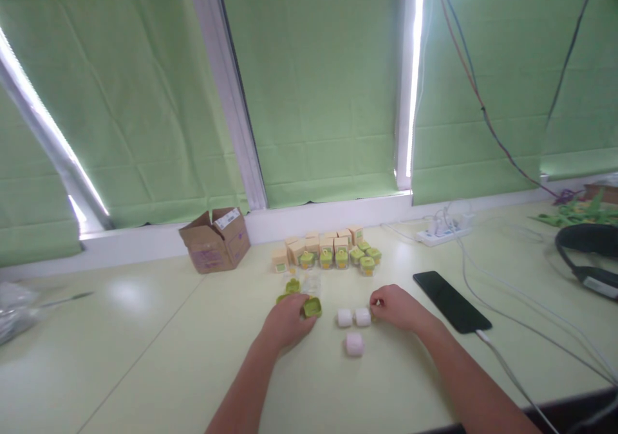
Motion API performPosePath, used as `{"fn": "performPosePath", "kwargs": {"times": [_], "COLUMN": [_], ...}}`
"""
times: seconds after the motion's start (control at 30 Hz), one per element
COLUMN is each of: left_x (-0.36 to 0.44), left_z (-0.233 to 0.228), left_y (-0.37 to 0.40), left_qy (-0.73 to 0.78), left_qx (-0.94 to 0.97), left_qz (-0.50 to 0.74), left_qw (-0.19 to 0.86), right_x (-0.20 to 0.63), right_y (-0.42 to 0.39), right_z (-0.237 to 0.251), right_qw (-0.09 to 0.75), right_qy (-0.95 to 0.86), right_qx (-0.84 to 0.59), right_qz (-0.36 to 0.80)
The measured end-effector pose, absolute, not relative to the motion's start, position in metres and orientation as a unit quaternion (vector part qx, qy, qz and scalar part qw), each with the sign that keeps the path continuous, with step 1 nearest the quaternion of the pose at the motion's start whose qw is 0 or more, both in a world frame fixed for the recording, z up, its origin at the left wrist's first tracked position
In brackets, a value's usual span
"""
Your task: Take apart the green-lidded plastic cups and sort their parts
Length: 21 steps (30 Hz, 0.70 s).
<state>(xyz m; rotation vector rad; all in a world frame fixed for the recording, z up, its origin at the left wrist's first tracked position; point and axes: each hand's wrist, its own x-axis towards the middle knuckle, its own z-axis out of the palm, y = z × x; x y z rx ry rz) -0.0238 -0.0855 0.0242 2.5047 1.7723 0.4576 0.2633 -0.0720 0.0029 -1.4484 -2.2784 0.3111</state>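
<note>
Three pale rolls [354,344] sit just left of my right hand [396,306] (pinched, can't tell on what), left hand [286,321] curled round a green lid [312,307].

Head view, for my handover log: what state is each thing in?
Left hand, gripping a green lid
Right hand, curled; contents unclear
Green lid, hollow side showing
Lidded containers, closed
Pale rolls, lying loose
Cardboard box, flaps open
Phone, screen dark, cable attached
Blinds, lowered
</note>
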Motion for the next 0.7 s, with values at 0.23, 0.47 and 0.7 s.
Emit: {"fn": "performPosePath", "kwargs": {"times": [0.23, 0.47, 0.7], "left_x": [-0.025, -0.025, -0.010], "left_z": [0.023, 0.022, 0.031], "left_y": [-0.085, -0.083, -0.092], "left_qy": [0.582, 0.584, 0.530], "left_qx": [0.798, 0.791, 0.811], "left_qz": [0.154, 0.184, 0.244], "left_qw": [0.005, -0.011, -0.035], "right_x": [0.264, 0.263, 0.260], "right_y": [-0.074, -0.073, -0.072], "right_z": [0.004, 0.006, 0.005], "right_qw": [0.213, 0.241, 0.271], "right_qy": [-0.814, -0.802, -0.802], "right_qx": [-0.525, -0.534, -0.526], "right_qz": [0.130, 0.117, 0.080]}}
